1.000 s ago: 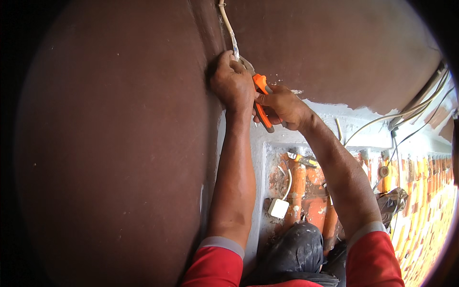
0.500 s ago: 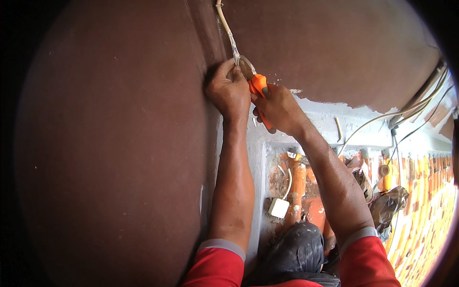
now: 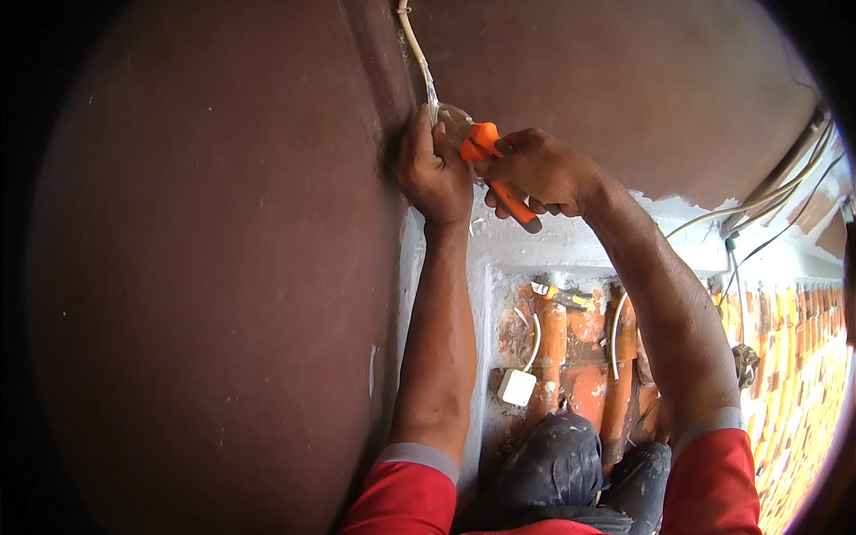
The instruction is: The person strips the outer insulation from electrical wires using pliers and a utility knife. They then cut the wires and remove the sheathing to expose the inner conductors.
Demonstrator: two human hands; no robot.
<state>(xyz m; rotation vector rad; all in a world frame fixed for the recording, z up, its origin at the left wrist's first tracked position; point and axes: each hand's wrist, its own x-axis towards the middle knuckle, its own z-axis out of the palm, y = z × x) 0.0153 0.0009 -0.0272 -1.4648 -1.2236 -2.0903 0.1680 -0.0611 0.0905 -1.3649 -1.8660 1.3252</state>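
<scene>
Down the corner of the brown wall (image 3: pixel 223 267) runs a cream cable (image 3: pixel 411 38), its lower sheath seemingly opened already to show whitish inner strands, though work on its end looks unfinished. The left hand (image 3: pixel 437 178) pinches that end between thumb and fingers; the right hand (image 3: pixel 555 169) curls its fingers round orange-handled pliers (image 3: pixel 482 143) beside it.

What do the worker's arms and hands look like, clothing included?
The left hand and right hand are bare, with no gloves or watch visible. The left sleeve and right sleeve are short and red, each ending in a grey band.
</scene>
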